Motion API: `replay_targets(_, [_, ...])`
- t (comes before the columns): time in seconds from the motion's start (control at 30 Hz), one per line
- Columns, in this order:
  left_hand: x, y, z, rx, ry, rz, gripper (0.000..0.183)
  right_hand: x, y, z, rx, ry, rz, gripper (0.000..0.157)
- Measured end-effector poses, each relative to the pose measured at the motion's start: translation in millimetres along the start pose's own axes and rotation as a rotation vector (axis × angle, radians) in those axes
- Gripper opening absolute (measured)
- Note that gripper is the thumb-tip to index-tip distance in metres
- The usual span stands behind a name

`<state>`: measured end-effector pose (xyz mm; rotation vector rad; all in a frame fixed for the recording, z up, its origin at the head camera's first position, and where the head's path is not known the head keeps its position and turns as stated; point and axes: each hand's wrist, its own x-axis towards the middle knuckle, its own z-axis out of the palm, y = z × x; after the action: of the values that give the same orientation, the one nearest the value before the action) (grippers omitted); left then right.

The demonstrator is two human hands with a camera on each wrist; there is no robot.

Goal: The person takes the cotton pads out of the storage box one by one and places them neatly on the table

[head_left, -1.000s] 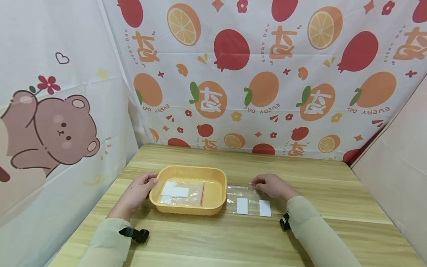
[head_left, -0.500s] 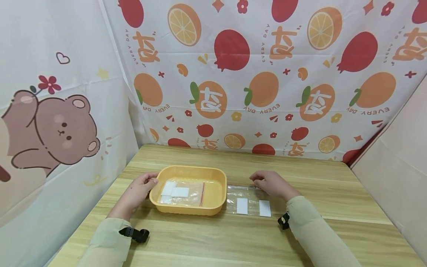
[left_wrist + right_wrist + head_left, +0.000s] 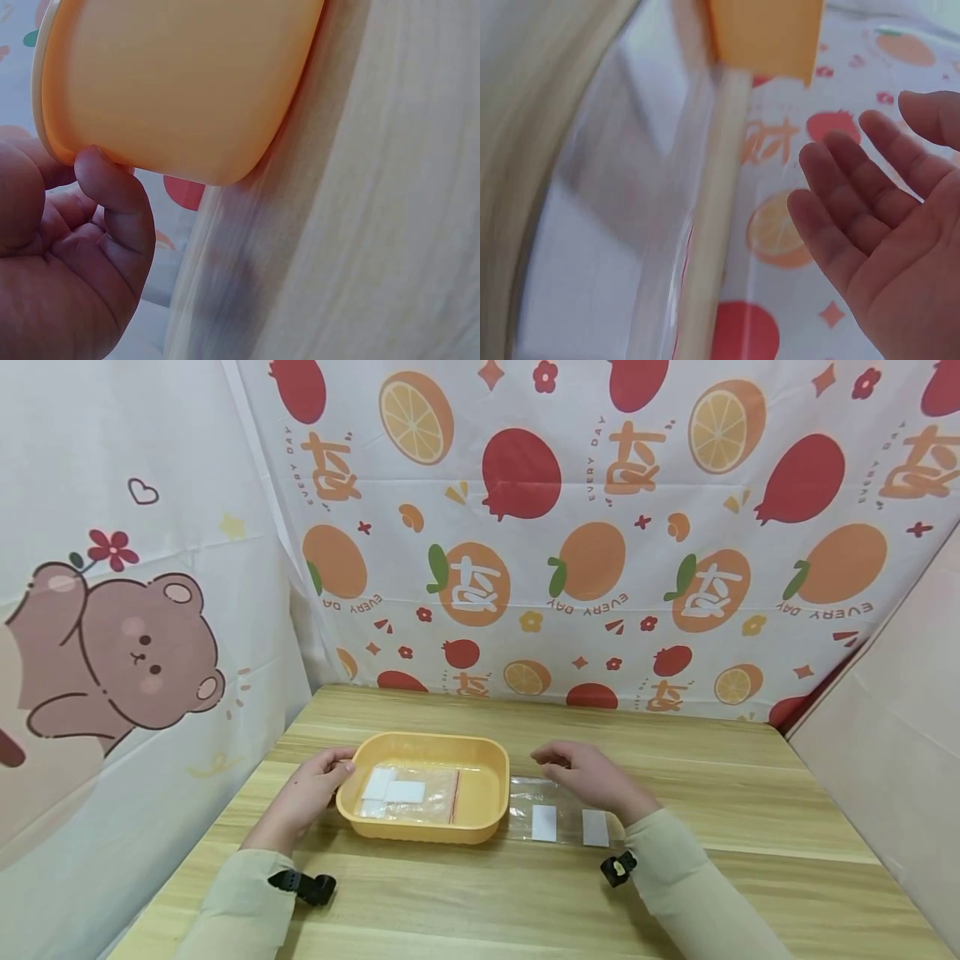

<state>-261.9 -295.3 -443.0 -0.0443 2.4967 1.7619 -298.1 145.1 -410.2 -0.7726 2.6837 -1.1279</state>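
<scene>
1 chg: my R hand moved left, nearer tray
Fingers relaxed, so bag unheld; L hand pinching tray rim

Yellow tray, white curtain (fruit-patterned, orange and red).

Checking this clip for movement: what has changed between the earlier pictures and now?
The right hand came off the far edge of the clear bag and moved left toward the tray, holding nothing now. The left hand stayed on the tray; the tray, clear bag and bag inside the tray lie as before.
</scene>
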Motion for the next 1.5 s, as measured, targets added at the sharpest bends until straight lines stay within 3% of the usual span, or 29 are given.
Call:
replay_targets(0.27, [2.4, -0.2, -0.7, 0.003, -0.007, 0.002, 0.05, 2, -29, 14.1, 0.22, -0.047, -0.004, 0.038])
replay_targets(0.57, [4.2, -1.4, -1.6, 0.001, -0.005, 0.0, 0.05, 15, -55, 35.6, 0.582, -0.12, 0.035, 0.043])
replay_targets(0.9, [5.8, -2.6, -1.3, 0.011, 0.0, -0.004, 0.049, 35, -75, 68.0, 0.728, -0.1, 0.178, 0.05])
replay_targets(1.2, [5.8, -1.5, -0.5, 0.026, 0.002, -0.008, 0.05, 45, -87, 90.2, 0.932, -0.097, 0.287, 0.044])
replay_targets(1.5, [7.2, -2.8, -0.2, 0.014, -0.002, -0.012, 0.05, 56, -85, 96.3, 0.875, -0.045, 0.363, 0.045])
